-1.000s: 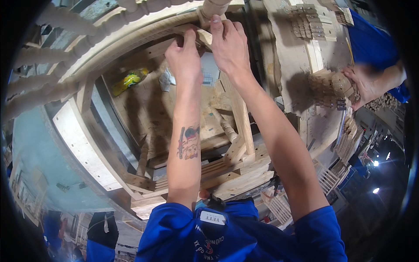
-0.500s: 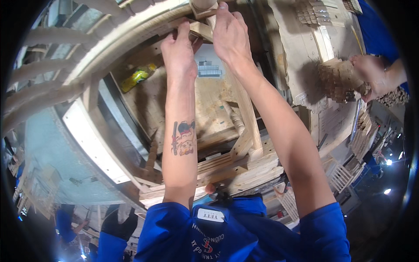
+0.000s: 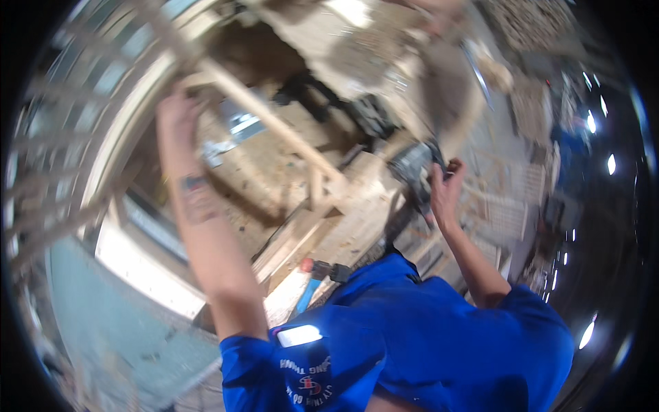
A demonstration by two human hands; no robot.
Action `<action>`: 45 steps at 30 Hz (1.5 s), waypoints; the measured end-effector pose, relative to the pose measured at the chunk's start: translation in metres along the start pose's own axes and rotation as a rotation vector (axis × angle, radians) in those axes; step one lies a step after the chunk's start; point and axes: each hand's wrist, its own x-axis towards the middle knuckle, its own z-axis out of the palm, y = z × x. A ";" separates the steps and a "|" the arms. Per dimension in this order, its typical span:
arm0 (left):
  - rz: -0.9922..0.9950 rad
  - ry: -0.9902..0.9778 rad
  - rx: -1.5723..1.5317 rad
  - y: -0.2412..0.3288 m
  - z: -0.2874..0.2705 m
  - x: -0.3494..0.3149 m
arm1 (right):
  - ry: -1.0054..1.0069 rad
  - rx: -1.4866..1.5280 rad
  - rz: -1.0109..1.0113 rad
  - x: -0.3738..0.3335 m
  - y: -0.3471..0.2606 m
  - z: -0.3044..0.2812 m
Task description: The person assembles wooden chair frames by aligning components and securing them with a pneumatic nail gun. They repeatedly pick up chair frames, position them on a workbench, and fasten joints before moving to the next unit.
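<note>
My left hand (image 3: 180,117) is at the far left corner of a pale wooden frame (image 3: 268,123), its blurred fingers closed around the wood where a long diagonal bar meets a curved rail. To the right, away from the frame, my right hand (image 3: 446,192) is at a grey and black tool (image 3: 410,165) that looks like a power tool. Thumb and fingers curl about a dark part of it, though motion blur hides the exact grip. A block joint (image 3: 329,185) forms the frame's near right corner.
A tool with a blue handle and red end (image 3: 312,285) lies close to my waist. Turned spindles (image 3: 55,165) line the left side. A pale blue-green surface (image 3: 103,309) is at lower left. Another person's hand (image 3: 436,10) is at the top, by stacked wooden pieces.
My right hand has left the frame corner and swung right to the dark tool. My left hand stays at the frame. The whole view has turned toward the right.
</note>
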 end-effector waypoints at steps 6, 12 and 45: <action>-0.120 0.098 0.498 0.029 -0.021 0.015 | -0.197 -0.119 -0.082 -0.026 0.051 -0.009; -0.001 0.227 0.635 0.041 0.012 -0.014 | -0.364 -0.404 -0.035 -0.042 0.039 -0.005; -0.021 -0.046 0.665 0.034 -0.008 0.010 | -0.706 -1.075 -1.371 -0.071 -0.333 0.198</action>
